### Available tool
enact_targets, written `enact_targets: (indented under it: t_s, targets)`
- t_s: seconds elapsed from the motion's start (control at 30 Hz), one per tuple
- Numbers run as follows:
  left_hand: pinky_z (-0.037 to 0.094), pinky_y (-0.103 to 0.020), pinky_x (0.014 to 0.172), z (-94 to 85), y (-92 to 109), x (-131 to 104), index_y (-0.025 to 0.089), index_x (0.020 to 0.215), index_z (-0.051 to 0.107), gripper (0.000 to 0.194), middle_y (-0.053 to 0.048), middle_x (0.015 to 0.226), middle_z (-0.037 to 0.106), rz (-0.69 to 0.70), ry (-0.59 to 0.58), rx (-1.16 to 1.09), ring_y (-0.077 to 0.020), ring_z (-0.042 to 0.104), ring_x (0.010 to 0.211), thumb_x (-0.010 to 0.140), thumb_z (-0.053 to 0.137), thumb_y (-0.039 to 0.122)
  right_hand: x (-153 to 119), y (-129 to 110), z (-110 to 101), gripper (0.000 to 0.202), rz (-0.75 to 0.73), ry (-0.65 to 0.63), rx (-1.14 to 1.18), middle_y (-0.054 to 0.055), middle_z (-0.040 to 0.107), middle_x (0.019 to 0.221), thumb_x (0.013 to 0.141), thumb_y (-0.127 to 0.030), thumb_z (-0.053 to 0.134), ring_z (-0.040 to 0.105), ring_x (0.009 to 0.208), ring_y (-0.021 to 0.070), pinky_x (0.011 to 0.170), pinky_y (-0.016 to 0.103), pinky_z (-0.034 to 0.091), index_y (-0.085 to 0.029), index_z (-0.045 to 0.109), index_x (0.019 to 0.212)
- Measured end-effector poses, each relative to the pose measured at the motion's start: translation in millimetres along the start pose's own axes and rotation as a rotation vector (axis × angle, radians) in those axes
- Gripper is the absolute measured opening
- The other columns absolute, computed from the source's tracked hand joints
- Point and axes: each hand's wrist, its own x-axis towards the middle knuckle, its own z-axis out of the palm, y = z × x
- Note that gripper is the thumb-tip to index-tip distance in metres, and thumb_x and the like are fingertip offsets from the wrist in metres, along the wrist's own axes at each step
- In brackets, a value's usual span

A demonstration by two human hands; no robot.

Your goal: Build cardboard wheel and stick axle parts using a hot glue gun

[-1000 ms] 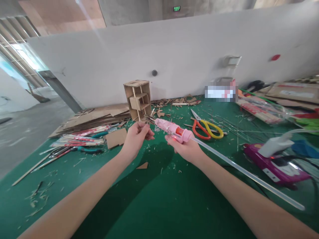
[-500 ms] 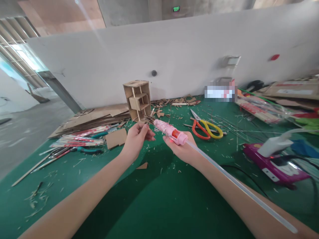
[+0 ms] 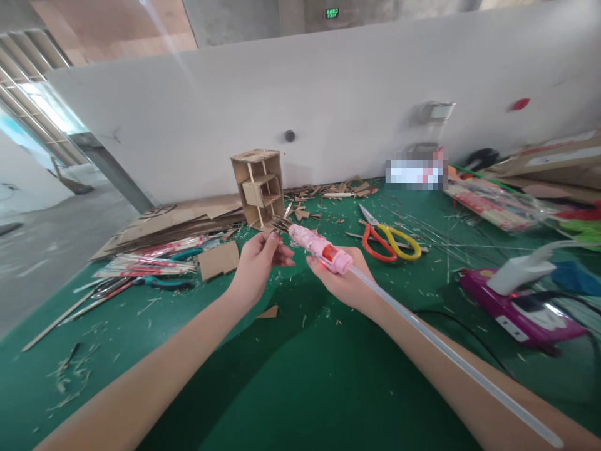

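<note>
a: where's the glue gun (image 3: 315,245)?

b: in the right hand (image 3: 348,283), over the middle of the counter (image 3: 291,388). that hand is gripping it.

a: which way does it point?

b: forward and to the left, away from the person. its metal tip (image 3: 282,223) is the far end, near the foot of the shelf (image 3: 255,195). i can't tell whether the two touch.

a: and the long axis?

b: slantwise, far left to near right. the glue stick (image 3: 451,349) leaves the back end and runs on nearly in line, along the right forearm (image 3: 422,352).

a: what's the left hand (image 3: 259,260) doing?

b: it's curled into a pinch just beside the tip. i can't tell whether anything is held in there.

a: what lies around them?

b: scissors (image 3: 379,229) to the right of the glue gun, and a cardboard scrap (image 3: 267,312) nearer the person than the left hand.
</note>
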Motion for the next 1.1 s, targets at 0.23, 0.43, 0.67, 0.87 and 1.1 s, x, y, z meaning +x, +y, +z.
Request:
enact_targets:
  t_s: [0.23, 0.43, 0.67, 0.87, 1.1]
  targets:
    - [0.048, -0.023, 0.055, -0.2, -3.3, -0.3, 0.015, 0.081, 0.051, 0.024, -0.001, 0.063, 0.063, -0.018, 0.002, -0.053, -0.0096, 0.058, 0.050, 0.087, 0.055, 0.038, 0.4, -0.4, 0.0, 0.034, -0.028, -0.015, 0.004, -0.005, 0.036, 0.050, 0.078, -0.030, 0.057, 0.032, 0.046, 0.0070, 0.042, 0.023, 0.026, -0.020, 0.036, 0.053]
    - [0.048, -0.023, 0.055, -0.5, -4.3, 0.3, 0.015, 0.083, 0.051, 0.023, -0.001, 0.063, 0.063, -0.032, 0.002, -0.080, -0.0095, 0.057, 0.050, 0.088, 0.054, 0.037, 0.8, -0.6, -0.9, 0.036, -0.048, -0.022, 0.014, -0.005, 0.033, 0.049, 0.078, -0.030, 0.056, 0.030, 0.045, 0.0067, 0.042, 0.022, 0.025, -0.020, 0.033, 0.053]
    - [0.047, -0.023, 0.052, 0.1, -1.7, 0.9, 0.014, 0.083, 0.052, 0.023, 0.000, 0.061, 0.062, -0.012, 0.017, -0.070, -0.0099, 0.057, 0.049, 0.088, 0.053, 0.037, 0.3, -0.9, -1.7, 0.037, -0.044, -0.025, 0.009, -0.005, 0.032, 0.049, 0.079, -0.030, 0.056, 0.030, 0.045, 0.0065, 0.042, 0.022, 0.024, -0.020, 0.031, 0.053]
    - [0.044, -0.022, 0.048, 1.4, -0.6, 0.7, 0.014, 0.081, 0.053, 0.023, 0.001, 0.058, 0.059, -0.009, 0.021, -0.073, -0.0090, 0.053, 0.045, 0.089, 0.051, 0.036, -0.4, 0.3, -0.9, 0.038, -0.034, -0.026, 0.009, -0.005, 0.031, 0.048, 0.078, -0.030, 0.057, 0.030, 0.045, 0.0064, 0.042, 0.022, 0.024, -0.020, 0.031, 0.052]
    - [0.040, -0.020, 0.046, 1.4, 0.8, 0.0, 0.014, 0.079, 0.053, 0.024, 0.004, 0.054, 0.052, -0.017, 0.022, -0.096, -0.0081, 0.050, 0.044, 0.090, 0.049, 0.035, -0.9, 1.0, -0.3, 0.039, -0.041, -0.021, -0.004, -0.005, 0.030, 0.048, 0.078, -0.030, 0.056, 0.028, 0.044, 0.0065, 0.040, 0.023, 0.023, -0.021, 0.028, 0.052]
